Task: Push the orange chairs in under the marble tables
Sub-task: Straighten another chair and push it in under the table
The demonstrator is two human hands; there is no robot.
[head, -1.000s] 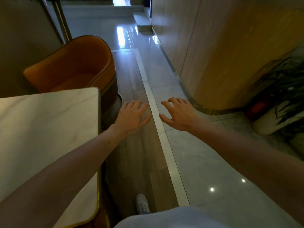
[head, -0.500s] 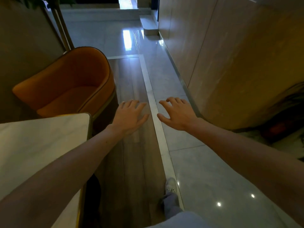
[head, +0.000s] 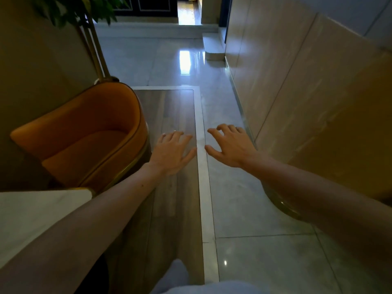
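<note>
Head view. At 9 o'clock, orange chair (head: 84, 141): tub-shaped, gold trim round the base, open seat facing the marble table (head: 31, 213) at 8 o'clock. Standing just beyond the table's near corner, seat in full sight, not tucked under. Behind the chair at 11 o'clock, thin plant trunk (head: 95, 49) with dark leaves (head: 74, 9) above.

Near centre, left hand (head: 172, 152): palm down, fingers spread and straight, released, gripping nothing. Hovering over the wooden floor strip (head: 176, 209), just beside the chair's right flank; no contact to be made out. Just beside it toward 3 o'clock, right hand (head: 230, 147): palm down, fingers loosely bent, thumb out, likewise released and holding nothing. Hanging over the glossy tiled floor (head: 265, 262), with the pale border strip (head: 204, 187) running between the two hands.

From 1 to 4 o'clock, beige wall panels (head: 307, 102). At 12 o'clock, a low step (head: 213, 47) against that wall. At 6 o'clock, a light trouser leg (head: 176, 274).
</note>
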